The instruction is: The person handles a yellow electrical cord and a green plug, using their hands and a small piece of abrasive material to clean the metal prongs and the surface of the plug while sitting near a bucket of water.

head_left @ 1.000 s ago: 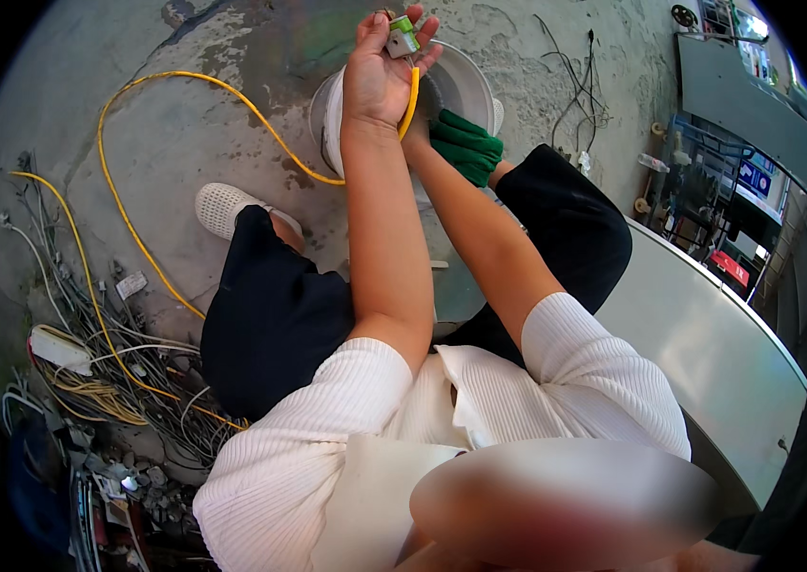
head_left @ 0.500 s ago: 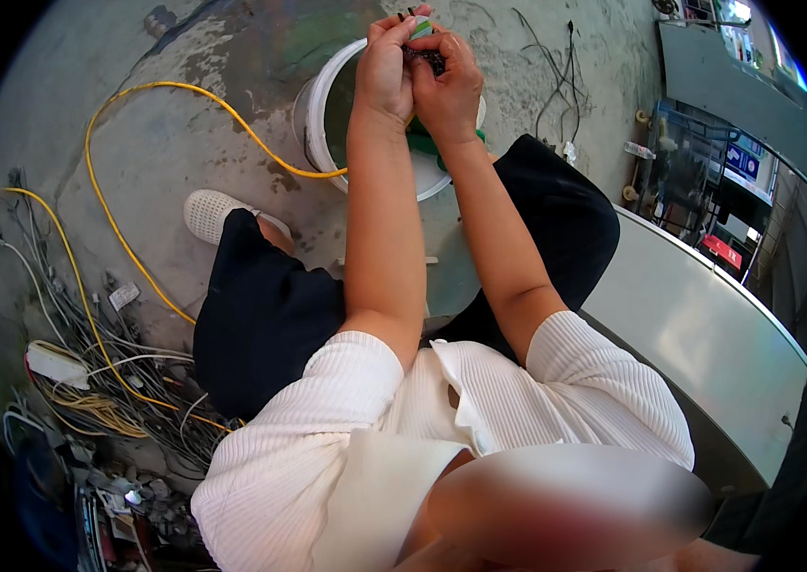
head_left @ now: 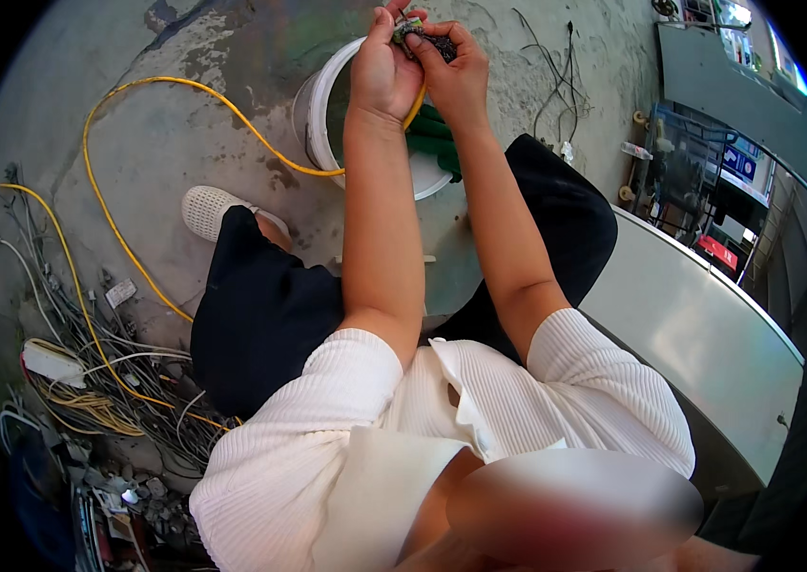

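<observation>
Over a white bucket (head_left: 324,105), my two hands meet at the top of the view. My left hand (head_left: 384,81) is closed around the end of a yellow cable (head_left: 415,107), whose tip is mostly hidden by fingers. A small green and pale part shows there. In my right hand (head_left: 459,81), the thumb and fingers pinch a dark, speckled scouring pad (head_left: 437,46) that looks like steel wool, pressed against the cable end. Dark green material (head_left: 434,143) lies at the bucket's right side, below my right hand; its kind is unclear.
The yellow cable loops over the concrete floor (head_left: 165,143) on my left. A heap of tangled grey cables (head_left: 127,357) lies there, with a white box (head_left: 53,364) on it. A pale panel (head_left: 690,324) and a wheeled cart (head_left: 699,162) stand on my right.
My right hand has shifted slightly right and opened its grip a little, showing more of the scouring pad. The pad now covers more of the green part. More dark green material shows in the bucket.
</observation>
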`<action>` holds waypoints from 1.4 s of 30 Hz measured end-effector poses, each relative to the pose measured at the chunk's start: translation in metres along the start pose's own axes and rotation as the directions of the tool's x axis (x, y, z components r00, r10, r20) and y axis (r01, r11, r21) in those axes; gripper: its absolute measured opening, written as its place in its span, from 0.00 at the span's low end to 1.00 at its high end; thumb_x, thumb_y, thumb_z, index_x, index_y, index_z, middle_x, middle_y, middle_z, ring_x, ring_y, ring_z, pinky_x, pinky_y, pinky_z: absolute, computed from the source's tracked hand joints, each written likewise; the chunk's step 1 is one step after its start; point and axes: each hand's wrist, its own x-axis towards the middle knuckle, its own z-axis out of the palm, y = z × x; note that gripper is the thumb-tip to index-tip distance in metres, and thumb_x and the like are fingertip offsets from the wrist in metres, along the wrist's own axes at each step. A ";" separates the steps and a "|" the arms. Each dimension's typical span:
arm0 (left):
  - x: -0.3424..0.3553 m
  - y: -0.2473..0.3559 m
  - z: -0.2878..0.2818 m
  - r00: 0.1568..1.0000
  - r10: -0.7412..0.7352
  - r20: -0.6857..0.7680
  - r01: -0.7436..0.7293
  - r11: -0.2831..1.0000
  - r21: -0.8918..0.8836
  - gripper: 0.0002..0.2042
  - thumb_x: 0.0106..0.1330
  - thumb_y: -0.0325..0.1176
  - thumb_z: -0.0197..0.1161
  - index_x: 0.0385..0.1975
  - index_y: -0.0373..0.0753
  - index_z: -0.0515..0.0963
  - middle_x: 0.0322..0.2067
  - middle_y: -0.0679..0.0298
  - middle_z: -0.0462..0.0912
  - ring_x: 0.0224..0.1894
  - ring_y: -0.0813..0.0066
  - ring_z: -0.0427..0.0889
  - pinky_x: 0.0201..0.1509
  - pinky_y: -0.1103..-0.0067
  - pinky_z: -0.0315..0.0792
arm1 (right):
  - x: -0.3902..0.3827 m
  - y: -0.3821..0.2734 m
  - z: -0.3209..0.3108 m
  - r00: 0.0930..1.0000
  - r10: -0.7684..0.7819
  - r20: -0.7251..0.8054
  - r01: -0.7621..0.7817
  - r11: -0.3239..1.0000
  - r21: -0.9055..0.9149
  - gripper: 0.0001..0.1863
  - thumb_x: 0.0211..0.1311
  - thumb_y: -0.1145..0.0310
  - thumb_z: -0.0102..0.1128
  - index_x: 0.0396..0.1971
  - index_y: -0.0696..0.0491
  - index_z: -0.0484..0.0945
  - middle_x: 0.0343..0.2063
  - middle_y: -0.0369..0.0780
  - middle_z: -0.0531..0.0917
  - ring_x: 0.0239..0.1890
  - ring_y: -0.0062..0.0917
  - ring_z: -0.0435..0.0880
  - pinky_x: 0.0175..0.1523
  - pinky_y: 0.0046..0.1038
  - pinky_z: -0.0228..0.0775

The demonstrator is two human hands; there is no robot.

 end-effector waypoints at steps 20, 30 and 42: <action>0.002 -0.003 0.010 0.998 0.051 -0.048 -0.053 0.998 -0.036 0.14 0.72 0.42 0.38 0.40 0.40 0.68 0.41 0.60 0.74 0.45 0.67 0.73 0.56 0.70 0.67 | 0.004 -0.015 -0.003 0.976 0.149 0.158 -0.187 0.946 0.263 0.08 0.52 0.73 0.65 0.29 0.57 0.75 0.29 0.36 0.79 0.32 0.17 0.76 0.38 0.21 0.70; 0.005 -0.004 0.001 0.999 -0.003 0.032 0.009 0.984 -0.177 0.15 0.73 0.43 0.36 0.37 0.41 0.69 0.39 0.59 0.76 0.47 0.66 0.73 0.57 0.69 0.66 | 0.008 -0.004 -0.006 0.968 0.210 0.139 -0.251 0.860 0.445 0.06 0.54 0.74 0.63 0.31 0.55 0.75 0.30 0.35 0.79 0.30 0.16 0.75 0.37 0.19 0.69; 0.006 0.015 -0.001 0.987 0.008 -0.163 -0.028 0.992 -0.127 0.16 0.72 0.46 0.37 0.34 0.43 0.70 0.42 0.58 0.78 0.48 0.64 0.75 0.51 0.65 0.70 | -0.019 0.017 0.002 0.797 0.602 0.052 -0.443 0.524 0.727 0.08 0.63 0.71 0.53 0.40 0.54 0.66 0.37 0.42 0.78 0.35 0.22 0.79 0.39 0.25 0.74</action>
